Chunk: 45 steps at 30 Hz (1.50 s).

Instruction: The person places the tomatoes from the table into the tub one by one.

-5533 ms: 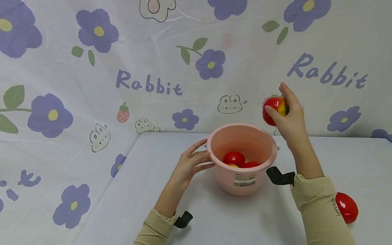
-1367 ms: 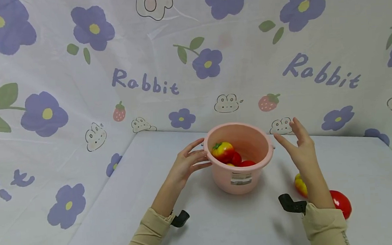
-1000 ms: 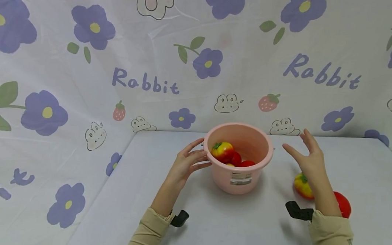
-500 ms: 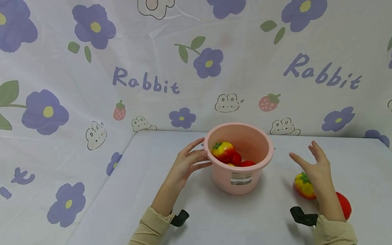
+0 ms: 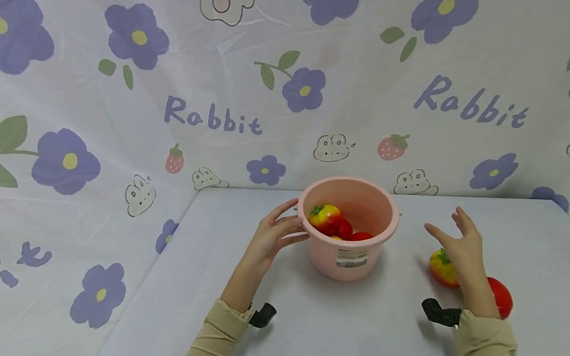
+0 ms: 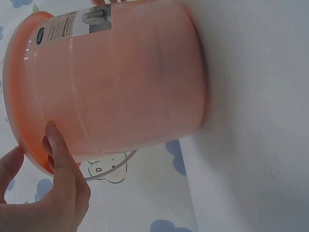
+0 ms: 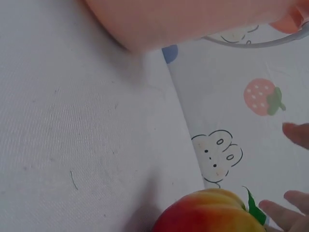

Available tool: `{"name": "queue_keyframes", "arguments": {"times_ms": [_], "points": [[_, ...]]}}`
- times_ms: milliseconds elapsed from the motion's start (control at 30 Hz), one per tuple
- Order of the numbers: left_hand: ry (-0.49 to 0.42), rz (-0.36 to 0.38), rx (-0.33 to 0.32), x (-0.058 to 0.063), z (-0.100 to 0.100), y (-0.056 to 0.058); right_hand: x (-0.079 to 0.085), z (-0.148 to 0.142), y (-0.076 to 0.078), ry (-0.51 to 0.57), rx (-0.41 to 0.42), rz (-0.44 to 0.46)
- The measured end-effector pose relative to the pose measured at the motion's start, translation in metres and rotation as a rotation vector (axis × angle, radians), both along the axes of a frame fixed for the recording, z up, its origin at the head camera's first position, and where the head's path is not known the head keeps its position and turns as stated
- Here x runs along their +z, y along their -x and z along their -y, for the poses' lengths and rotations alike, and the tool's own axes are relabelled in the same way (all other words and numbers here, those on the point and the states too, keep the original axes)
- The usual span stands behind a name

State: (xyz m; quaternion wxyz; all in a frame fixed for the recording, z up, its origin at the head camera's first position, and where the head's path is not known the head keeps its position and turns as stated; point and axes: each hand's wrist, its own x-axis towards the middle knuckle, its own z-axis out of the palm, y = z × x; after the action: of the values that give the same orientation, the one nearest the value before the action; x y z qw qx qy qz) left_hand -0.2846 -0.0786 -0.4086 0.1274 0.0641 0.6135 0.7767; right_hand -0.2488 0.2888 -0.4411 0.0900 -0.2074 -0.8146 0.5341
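On the white table stands a pink bucket (image 5: 349, 258), which holds a red-and-yellow tomato (image 5: 325, 219) with a green stem and several glossy red fruits (image 5: 361, 236). My left hand (image 5: 268, 235) touches the bucket's left rim with extended fingers. In the left wrist view its thumb meets the rim while the fingers lie along the outer wall. To the right, my right hand (image 5: 465, 252) is spread with nothing in it, above another red-and-yellow tomato (image 5: 442, 269). That ribbed tomato (image 7: 212, 212) appears beside the fingertips in the right wrist view. My wrist partly hides a red fruit (image 5: 501, 297).
A flower-and-rabbit printed cloth (image 5: 351, 61) hangs behind and left of the table (image 5: 322, 326). A thin bucket handle (image 6: 113, 169) hangs on the bucket's far side. Black camera mounts (image 5: 263, 315) stick out from both wrists.
The fruit my right hand held above the bucket's right side is let go, and a red-and-yellow tomato now lies inside. That hand has moved right and down. My left hand stays at the rim.
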Motion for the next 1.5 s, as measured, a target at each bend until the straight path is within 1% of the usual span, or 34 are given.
{"name": "queue_keyframes", "arguments": {"times_ms": [67, 267, 400, 533, 733, 800, 900, 1133, 1267, 1500], "points": [[0.002, 0.001, 0.0, 0.0, 0.0, 0.0, 0.0, -0.001, -0.001, -0.007, -0.021, 0.013], [0.004, 0.003, 0.002, 0.0, 0.0, 0.0, -0.002, -0.003, -0.004, -0.028, -0.05, 0.095], [0.004, 0.006, 0.0, 0.0, 0.0, 0.0, -0.006, -0.006, -0.004, -0.04, -0.054, 0.117], [0.006, 0.008, -0.002, 0.0, 0.0, 0.0, -0.01, -0.006, -0.001, -0.055, -0.021, 0.142], [0.003, 0.006, -0.005, -0.001, 0.0, 0.001, -0.017, 0.002, 0.0, -0.059, 0.043, 0.161], [0.001, 0.006, -0.005, -0.001, 0.0, 0.001, -0.019, 0.005, 0.001, -0.066, 0.056, 0.158], [0.0, 0.005, -0.006, -0.001, 0.0, 0.001, -0.021, 0.009, 0.001, -0.069, 0.051, 0.145], [0.005, 0.004, -0.001, 0.001, 0.0, 0.0, -0.021, 0.014, 0.003, -0.052, 0.036, 0.065], [0.009, -0.005, -0.005, 0.001, 0.0, 0.0, -0.018, 0.017, 0.006, -0.044, 0.027, 0.022], [-0.005, 0.005, -0.008, 0.001, 0.0, 0.0, -0.006, 0.022, 0.007, -0.042, 0.004, -0.01]]}}
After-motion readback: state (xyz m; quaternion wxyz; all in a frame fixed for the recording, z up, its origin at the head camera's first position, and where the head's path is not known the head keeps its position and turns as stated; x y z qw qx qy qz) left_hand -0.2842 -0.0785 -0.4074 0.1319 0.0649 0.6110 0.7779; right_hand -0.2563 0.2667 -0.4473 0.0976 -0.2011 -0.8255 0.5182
